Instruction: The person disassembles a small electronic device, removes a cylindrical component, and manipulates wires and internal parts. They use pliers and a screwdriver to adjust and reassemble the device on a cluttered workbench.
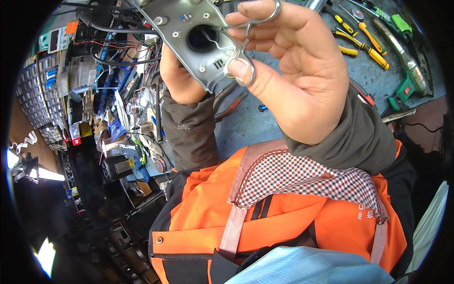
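Hiding left hand (180,78) partly: grey panel (202,59), top cropped

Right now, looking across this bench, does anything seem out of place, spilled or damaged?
Yes: the left side looks messy, with black cables jumbled among loose parts. I see no spill or obvious damage; the visible part of the raised grey panel looks intact.

A scuffed blue-grey table (250,132) spreads across the upper middle and right. At far left, a rack of small grey compartments (38,83) adjoins a plain brown surface (30,118). Bright white lights (50,174) glow amid darkness, lower left.
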`<state>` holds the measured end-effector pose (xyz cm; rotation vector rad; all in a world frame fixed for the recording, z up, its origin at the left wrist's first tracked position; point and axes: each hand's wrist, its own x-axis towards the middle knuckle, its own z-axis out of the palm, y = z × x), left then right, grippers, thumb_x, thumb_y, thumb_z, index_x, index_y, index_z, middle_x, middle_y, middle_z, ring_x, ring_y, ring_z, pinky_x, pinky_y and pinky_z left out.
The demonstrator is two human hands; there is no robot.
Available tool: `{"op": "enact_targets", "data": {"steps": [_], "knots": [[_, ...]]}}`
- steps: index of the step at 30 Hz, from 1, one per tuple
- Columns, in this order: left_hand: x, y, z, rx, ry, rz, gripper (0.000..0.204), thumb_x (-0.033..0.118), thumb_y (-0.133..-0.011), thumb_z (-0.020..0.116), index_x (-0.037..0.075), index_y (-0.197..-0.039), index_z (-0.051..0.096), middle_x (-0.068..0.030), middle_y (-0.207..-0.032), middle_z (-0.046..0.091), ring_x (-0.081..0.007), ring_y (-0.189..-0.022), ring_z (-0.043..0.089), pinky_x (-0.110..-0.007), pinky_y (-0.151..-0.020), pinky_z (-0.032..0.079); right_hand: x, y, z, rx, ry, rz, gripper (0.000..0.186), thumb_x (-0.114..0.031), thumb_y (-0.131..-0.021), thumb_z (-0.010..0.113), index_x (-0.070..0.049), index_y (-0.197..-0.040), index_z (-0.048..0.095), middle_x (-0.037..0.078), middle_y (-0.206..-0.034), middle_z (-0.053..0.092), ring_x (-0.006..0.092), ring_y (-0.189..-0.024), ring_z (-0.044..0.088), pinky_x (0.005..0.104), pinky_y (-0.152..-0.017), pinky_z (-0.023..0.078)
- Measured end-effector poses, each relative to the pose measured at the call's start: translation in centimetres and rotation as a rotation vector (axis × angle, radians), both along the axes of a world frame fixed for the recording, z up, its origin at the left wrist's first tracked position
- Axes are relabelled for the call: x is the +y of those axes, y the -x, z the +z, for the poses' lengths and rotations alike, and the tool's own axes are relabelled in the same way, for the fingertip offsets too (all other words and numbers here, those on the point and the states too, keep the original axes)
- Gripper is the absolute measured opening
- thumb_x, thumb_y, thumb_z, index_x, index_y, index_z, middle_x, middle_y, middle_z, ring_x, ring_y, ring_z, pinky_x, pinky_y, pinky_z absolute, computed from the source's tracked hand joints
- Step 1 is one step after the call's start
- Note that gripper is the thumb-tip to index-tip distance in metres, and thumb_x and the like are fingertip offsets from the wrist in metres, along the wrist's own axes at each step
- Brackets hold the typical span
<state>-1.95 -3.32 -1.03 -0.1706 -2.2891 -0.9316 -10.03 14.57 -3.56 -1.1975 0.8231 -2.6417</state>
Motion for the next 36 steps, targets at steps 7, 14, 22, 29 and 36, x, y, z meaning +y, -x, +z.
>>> {"op": "enact_targets", "data": {"steps": [7, 14, 22, 29, 36], "knots": [[-0.8, 0.0, -2.8, -0.059, -0.619, 0.026, 0.059, 0.000, -0.081, 0.086, -0.001, -0.133, 0.057, -0.0110, -0.120, 0.069, -0.0202, -0.105, 0.069, -0.033, -0.090, 0.058, 2.1, 0.2, 0.8, 0.228, -0.155, -0.122, 0.064, 0.011, -0.088, 0.074, 0.004, -0.144, 0.045, 0.019, -0.138, 0.061, 0.0297, -0.129, 0.063, 0.0436, -0.109, 0.052], [-1.5, -1.4, -3.1, 0.024, -0.342, 0.125, 0.057, 0.004, -0.080, 0.088, -0.002, -0.129, 0.061, -0.0116, -0.118, 0.071, -0.0208, -0.102, 0.070, -0.033, -0.088, 0.057, 4.9, 1.1, 2.2, 0.298, -0.083, -0.029, 0.074, 0.001, -0.089, 0.078, 0.001, -0.153, 0.040, 0.028, -0.141, 0.057, 0.0365, -0.130, 0.061, 0.0522, -0.108, 0.054], [-1.6, -1.7, -3.7, 0.129, -0.284, 0.189, 0.055, -0.001, -0.083, 0.084, -0.002, -0.131, 0.059, -0.0111, -0.119, 0.071, -0.0191, -0.102, 0.070, -0.032, -0.090, 0.057, 10.1, 2.5, -1.4, 0.493, -0.403, -0.423, 0.065, 0.007, -0.075, 0.077, 0.005, -0.136, 0.055, 0.023, -0.116, 0.065, 0.0300, -0.103, 0.064, 0.0423, -0.094, 0.053], [-2.6, -2.2, -4.8, 0.175, -0.106, 0.258, 0.057, 0.004, -0.080, 0.088, -0.002, -0.130, 0.061, -0.0126, -0.119, 0.071, -0.0214, -0.104, 0.070, -0.034, -0.091, 0.057, 9.9, 2.9, -5.1, 0.854, -0.789, -0.675, 0.056, 0.004, -0.069, 0.081, -0.002, -0.121, 0.065, 0.015, -0.106, 0.067, 0.0307, -0.086, 0.063, 0.0411, -0.076, 0.054], [-2.4, -2.1, -4.4, 0.207, -0.125, 0.277, 0.056, 0.004, -0.082, 0.086, -0.002, -0.132, 0.061, -0.0141, -0.120, 0.071, -0.0238, -0.105, 0.071, -0.035, -0.092, 0.057, 9.4, 3.2, -7.0, 0.840, -0.774, -0.713, 0.054, 0.004, -0.070, 0.082, -0.002, -0.121, 0.065, 0.014, -0.105, 0.067, 0.0301, -0.085, 0.063, 0.0401, -0.073, 0.052]]}}
